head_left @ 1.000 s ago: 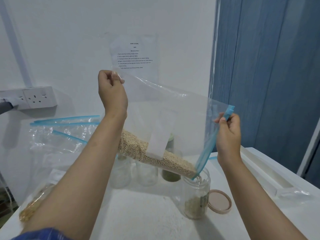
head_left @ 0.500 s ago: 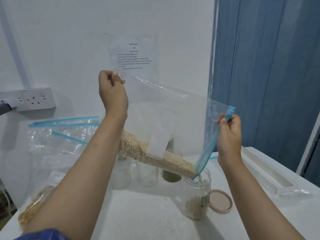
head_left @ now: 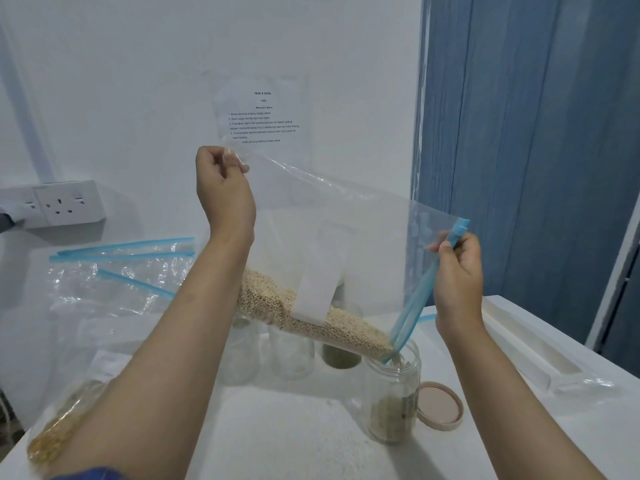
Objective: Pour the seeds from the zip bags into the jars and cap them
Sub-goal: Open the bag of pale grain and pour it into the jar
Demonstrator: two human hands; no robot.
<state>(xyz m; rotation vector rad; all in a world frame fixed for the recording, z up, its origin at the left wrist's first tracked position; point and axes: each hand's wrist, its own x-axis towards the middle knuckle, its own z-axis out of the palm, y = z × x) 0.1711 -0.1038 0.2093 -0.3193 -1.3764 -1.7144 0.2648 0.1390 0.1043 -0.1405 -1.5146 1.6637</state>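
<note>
The person holds a large clear plastic zip bag with a blue zipper strip tilted over the white table, its lower corner dipped into the mouth of a clear open-topped jar near the front. The left hand pinches the raised closed corner of the bag between thumb and curled fingers; the right hand pinches the blue zipper edge, holding the mouth apart. Pale beige seeds lie banked along the bag's lower fold and reach the opening, and a layer already sits in the bottom of the jar, so I would judge the pour well begun but far from finished, since most of the seeds look to be in the bag. The jar's round beige lid lies flat on the table just beside it, so capping is not yet done. Behind the bag I count three more jars: two clear ones that look empty and, and one holding something green; whether that one is capped I cannot tell. To the left lie crumpled clear zip bags, three blue strips showing, though how many bags those make is unclear. One more bag with golden seeds lies at the near left, apparently unpoured.
</note>
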